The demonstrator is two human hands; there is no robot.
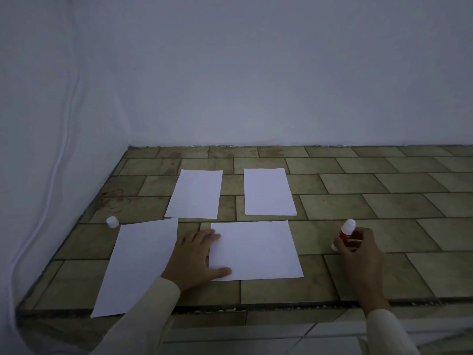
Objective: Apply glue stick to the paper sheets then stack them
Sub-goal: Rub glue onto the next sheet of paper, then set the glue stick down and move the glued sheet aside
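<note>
Several white paper sheets lie on a tiled ledge. One near sheet [258, 249] lies in the middle, and my left hand [197, 257] rests flat on its left edge, fingers spread. A larger sheet [135, 265] lies to the left, partly under my left forearm. Two more sheets, the far left sheet [195, 193] and the far right sheet [268, 192], lie further back. My right hand [358, 252] grips a red and white glue stick [346, 233], held upright to the right of the near sheet, off the paper. A white cap [112, 222] sits apart at the left.
The tiled ledge [358, 190] ends at a front edge close to me, with a lower tiled step below. White walls close off the back and the left side. A white cable [58, 160] runs down the left wall.
</note>
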